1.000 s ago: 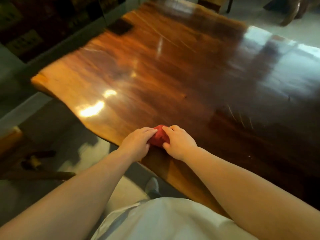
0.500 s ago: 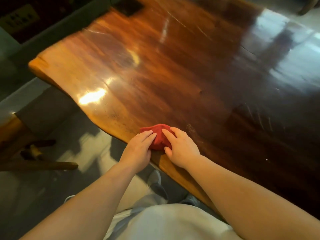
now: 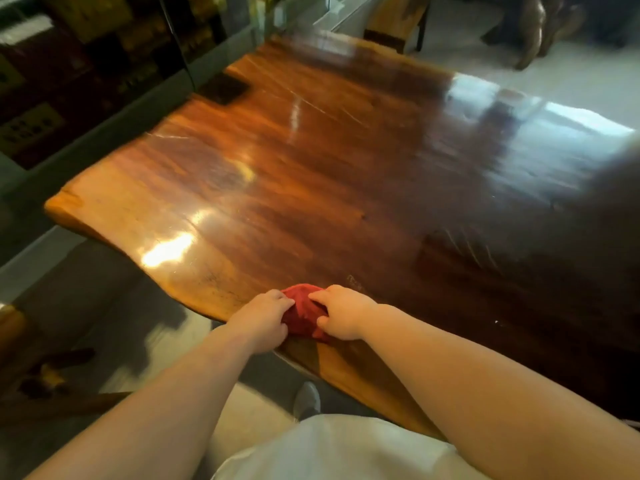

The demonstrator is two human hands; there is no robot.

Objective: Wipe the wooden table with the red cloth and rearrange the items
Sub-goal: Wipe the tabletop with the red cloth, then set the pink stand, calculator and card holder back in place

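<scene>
The cloth [image 3: 304, 308] sits bunched at the near edge of the surface [image 3: 311, 168]. Your left grip [image 3: 264, 320] and right grip [image 3: 341, 313] both clutch it, one on each side. It looks soft and light, so I think pressing on its top works best.
</scene>
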